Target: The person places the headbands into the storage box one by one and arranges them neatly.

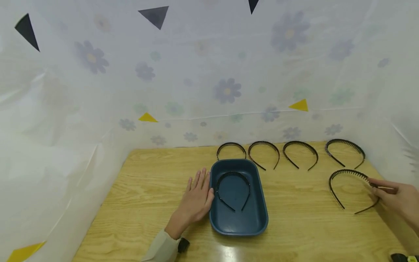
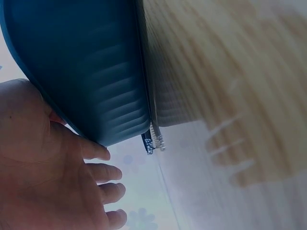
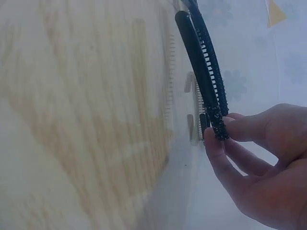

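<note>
My right hand (image 1: pixel 400 199) pinches a black toothed headband (image 1: pixel 348 171) by its right side, between thumb and fingers. In the right wrist view this headband (image 3: pixel 201 67) is held above the wooden surface, and small shiny specks show near the pinch. My left hand (image 1: pixel 195 198) rests with straight fingers against the left side of a blue tray (image 1: pixel 240 227). The left wrist view shows the tray's outer wall (image 2: pixel 86 72) beside the extended fingers. Inside the tray lies another black headband (image 1: pixel 233 174), its open ends toward me.
Along the back of the wooden table (image 1: pixel 157 189) lie several black headbands, among them one behind the tray (image 1: pixel 231 144), two to its right (image 1: pixel 263 142) and one at the far right (image 1: pixel 345 141). A flower-patterned white sheet (image 1: pixel 203 72) encloses the back and sides.
</note>
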### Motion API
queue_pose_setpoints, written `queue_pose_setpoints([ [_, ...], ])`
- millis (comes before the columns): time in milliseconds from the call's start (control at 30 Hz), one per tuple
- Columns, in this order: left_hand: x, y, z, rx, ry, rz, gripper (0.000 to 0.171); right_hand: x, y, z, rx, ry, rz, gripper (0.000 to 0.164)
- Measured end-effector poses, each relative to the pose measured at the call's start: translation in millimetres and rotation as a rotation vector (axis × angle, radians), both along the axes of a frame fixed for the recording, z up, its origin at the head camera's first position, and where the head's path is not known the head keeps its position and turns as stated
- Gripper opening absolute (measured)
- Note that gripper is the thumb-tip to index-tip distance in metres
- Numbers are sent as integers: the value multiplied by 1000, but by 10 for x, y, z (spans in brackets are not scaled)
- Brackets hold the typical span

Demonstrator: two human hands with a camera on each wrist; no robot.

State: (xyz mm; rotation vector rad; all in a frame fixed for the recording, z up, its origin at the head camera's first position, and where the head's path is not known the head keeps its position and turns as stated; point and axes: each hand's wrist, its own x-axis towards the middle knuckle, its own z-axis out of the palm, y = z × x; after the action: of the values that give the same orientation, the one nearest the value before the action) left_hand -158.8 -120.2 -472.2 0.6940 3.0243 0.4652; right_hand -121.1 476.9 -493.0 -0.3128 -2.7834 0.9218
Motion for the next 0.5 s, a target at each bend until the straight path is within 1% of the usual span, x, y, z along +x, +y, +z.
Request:
queue_pose_setpoints([
  [133, -2, -1, 0, 7, 5, 2, 60, -1, -44, 13, -2, 24, -3, 41],
  [333, 0, -6, -1, 9, 2, 2, 60, -12, -91, 58, 14, 17, -25, 45],
  [500, 2, -7, -3, 7, -1, -2, 60, 7, -190, 110, 33, 58, 8, 41],
])
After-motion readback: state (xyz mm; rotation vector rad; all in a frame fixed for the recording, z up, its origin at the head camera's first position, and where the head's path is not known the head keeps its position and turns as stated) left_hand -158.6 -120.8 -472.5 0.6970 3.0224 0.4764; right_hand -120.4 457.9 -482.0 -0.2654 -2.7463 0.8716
